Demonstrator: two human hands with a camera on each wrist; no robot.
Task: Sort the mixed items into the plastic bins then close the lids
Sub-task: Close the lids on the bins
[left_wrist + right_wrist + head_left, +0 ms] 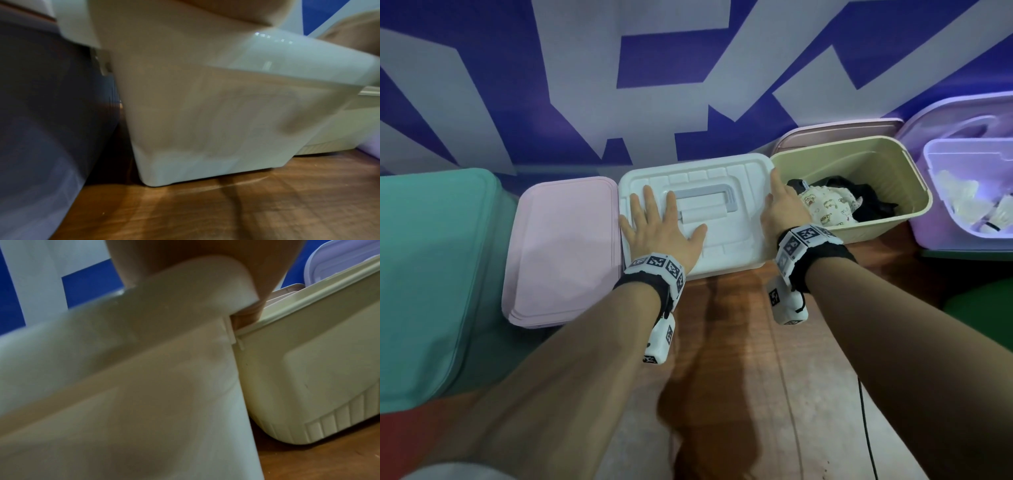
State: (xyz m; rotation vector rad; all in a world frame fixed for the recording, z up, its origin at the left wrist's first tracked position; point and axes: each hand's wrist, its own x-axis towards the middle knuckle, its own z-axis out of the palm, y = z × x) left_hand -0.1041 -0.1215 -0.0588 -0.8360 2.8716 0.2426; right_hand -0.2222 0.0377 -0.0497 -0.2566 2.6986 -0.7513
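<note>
A white bin stands in the middle with its white lid lying on it, grey handle folded flat. My left hand presses flat on the lid's left half, fingers spread. My right hand holds the lid's right edge, thumb on top and fingers curled down over the rim beside the beige bin. In the right wrist view a fingertip shows under the lid rim. The beige bin is open and holds a patterned cloth and a black garment.
A pink bin with its lid on sits left of the white bin, with a teal bin beyond it. A pink lid leans behind the beige bin. An open purple bin with white items stands at the right. A black cable crosses the wooden surface.
</note>
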